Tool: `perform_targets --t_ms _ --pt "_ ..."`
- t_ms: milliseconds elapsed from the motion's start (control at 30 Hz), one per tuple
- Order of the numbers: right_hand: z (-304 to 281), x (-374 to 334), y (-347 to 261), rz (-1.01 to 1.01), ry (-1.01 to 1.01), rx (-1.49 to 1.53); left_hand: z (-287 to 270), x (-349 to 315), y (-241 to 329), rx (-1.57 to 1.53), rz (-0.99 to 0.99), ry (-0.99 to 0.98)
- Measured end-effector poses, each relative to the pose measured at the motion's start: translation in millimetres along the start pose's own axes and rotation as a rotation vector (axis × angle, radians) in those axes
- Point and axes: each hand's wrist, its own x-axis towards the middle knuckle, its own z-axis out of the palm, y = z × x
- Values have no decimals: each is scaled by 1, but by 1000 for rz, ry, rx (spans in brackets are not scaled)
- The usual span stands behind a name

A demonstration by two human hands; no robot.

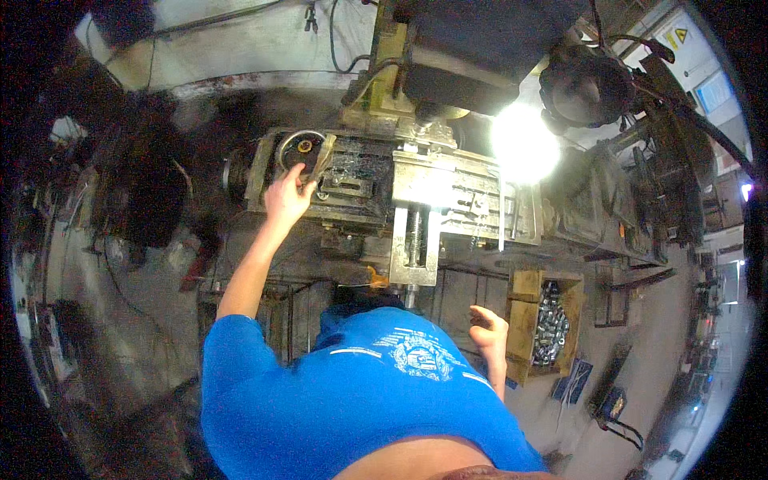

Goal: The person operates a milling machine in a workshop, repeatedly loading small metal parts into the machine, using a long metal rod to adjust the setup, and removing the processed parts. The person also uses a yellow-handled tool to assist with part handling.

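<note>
My left hand [286,198] reaches over the left end of the machine table [352,210], thumb and forefinger apart, with nothing visible between them. Just beyond its fingertips is a round, dark pan with a pale rim [282,146], and a small ring-shaped yellowish part [304,146] lies inside. A flat, tan strip [326,154], perhaps a brush, leans at the pan's right side. My right hand [490,336] hangs at the right of my body, thumb and forefinger apart and nothing seen in it. A metal vise [420,180] sits mid-table, a screw showing in its near part.
Right of my right hand stands a wooden box [524,328] holding many shiny metal parts [552,324]. The machine's head [464,68] overhangs the vise. A bright lamp [524,144] glares at its right. An orange handle-like thing [376,278] is below the table's front edge.
</note>
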Motion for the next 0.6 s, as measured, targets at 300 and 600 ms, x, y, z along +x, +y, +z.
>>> perform_targets --t_ms 300,600 --pt "-6 10 -17 -43 -26 -23 20 4 -5 205 11 -146" --pt "-12 8 1 -41 11 34 37 0 68 -890 -109 25"
